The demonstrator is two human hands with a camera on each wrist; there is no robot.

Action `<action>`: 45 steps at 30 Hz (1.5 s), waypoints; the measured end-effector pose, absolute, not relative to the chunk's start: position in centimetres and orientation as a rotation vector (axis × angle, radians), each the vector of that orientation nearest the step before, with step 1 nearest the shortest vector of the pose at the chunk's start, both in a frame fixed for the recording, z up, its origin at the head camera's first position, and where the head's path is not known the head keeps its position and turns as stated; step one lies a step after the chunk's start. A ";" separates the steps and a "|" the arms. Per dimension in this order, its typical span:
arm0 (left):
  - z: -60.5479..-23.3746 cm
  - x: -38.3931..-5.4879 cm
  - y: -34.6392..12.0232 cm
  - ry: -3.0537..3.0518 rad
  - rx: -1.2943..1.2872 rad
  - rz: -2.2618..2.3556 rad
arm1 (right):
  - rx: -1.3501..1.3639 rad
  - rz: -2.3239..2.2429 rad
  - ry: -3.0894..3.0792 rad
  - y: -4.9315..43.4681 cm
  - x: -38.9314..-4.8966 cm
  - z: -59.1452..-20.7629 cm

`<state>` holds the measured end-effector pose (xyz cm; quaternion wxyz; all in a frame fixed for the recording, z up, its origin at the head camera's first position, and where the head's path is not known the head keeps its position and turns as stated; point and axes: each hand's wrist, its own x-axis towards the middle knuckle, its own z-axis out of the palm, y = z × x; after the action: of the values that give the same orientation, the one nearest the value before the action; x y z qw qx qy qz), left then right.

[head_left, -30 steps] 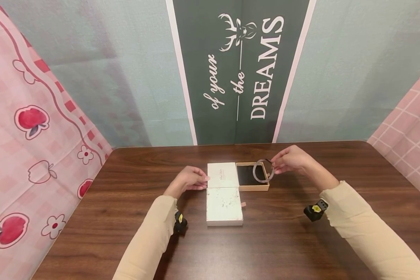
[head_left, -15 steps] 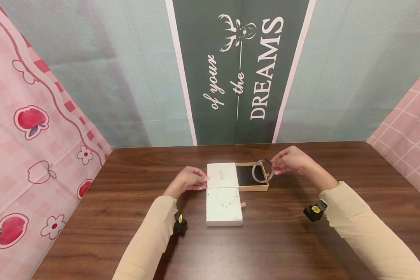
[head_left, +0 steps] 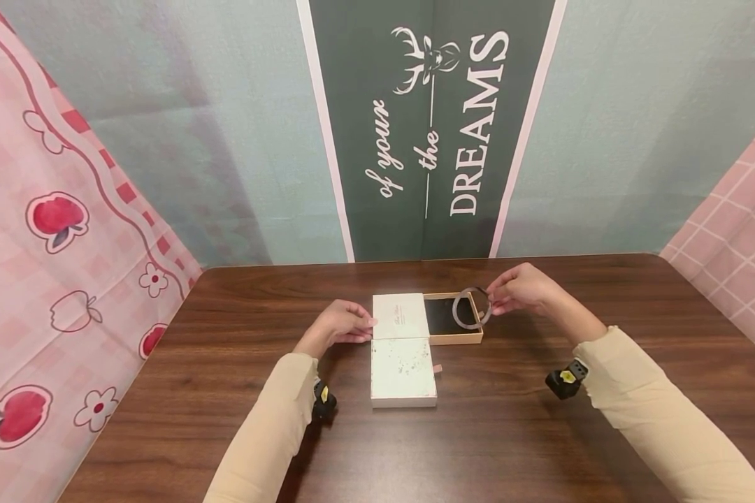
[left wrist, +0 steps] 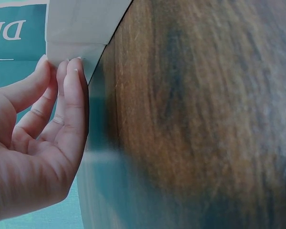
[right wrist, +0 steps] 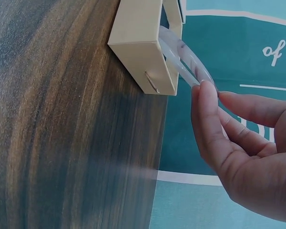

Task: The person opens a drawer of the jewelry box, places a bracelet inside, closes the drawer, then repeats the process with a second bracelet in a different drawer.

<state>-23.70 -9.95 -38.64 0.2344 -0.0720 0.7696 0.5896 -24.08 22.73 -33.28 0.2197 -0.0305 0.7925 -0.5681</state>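
My left hand (head_left: 346, 321) holds the left side of a white box sleeve (head_left: 398, 311), thumb at its top edge and fingertips on its side in the left wrist view. From the sleeve's right side a tan drawer (head_left: 456, 339) with a black lining is pulled out. My right hand (head_left: 521, 288) pinches a translucent greyish bangle (head_left: 456, 311) between thumb and fingers. The bangle is tilted up over the drawer's right end, and in the right wrist view its far part (right wrist: 166, 37) dips at the drawer's opening.
A second white box (head_left: 403, 370) with a speckled top and a small pink tab (head_left: 437, 368) lies directly in front of the sleeve. All rest on a dark wooden table (head_left: 497, 433), with a printed curtain (head_left: 226, 175) behind it.
The bangle has shifted very slightly left over the drawer with the right hand. The left hand and the boxes stay as they were.
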 end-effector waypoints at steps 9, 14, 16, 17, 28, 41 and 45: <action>-38.7 -23.7 -10.0 2.109 -0.195 1.621 | -0.090 -1.558 2.192 22.6 -24.3 -33.8; -38.6 -23.7 -9.9 2.095 -0.189 1.632 | -0.091 -1.570 2.175 22.3 -24.3 -33.9; -38.6 -23.7 -9.9 2.092 -0.194 1.635 | -0.093 -1.577 2.169 22.3 -24.4 -33.9; -38.5 -23.7 -9.9 2.096 -0.194 1.633 | -0.093 -1.579 2.167 22.2 -24.4 -33.9; -38.5 -23.6 -9.9 2.096 -0.194 1.631 | -0.099 -1.576 2.176 21.8 -24.4 -34.1; -38.6 -23.6 -9.9 2.102 -0.173 1.616 | -0.098 -1.612 2.148 21.5 -24.3 -34.1; -38.7 -23.6 -9.9 2.102 -0.169 1.624 | -0.097 -1.609 2.157 21.3 -24.2 -34.0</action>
<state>-23.64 -9.93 -38.65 0.2376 -0.0615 0.7671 0.5927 -24.22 21.27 -34.04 0.2224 -0.0351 0.7809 -0.5826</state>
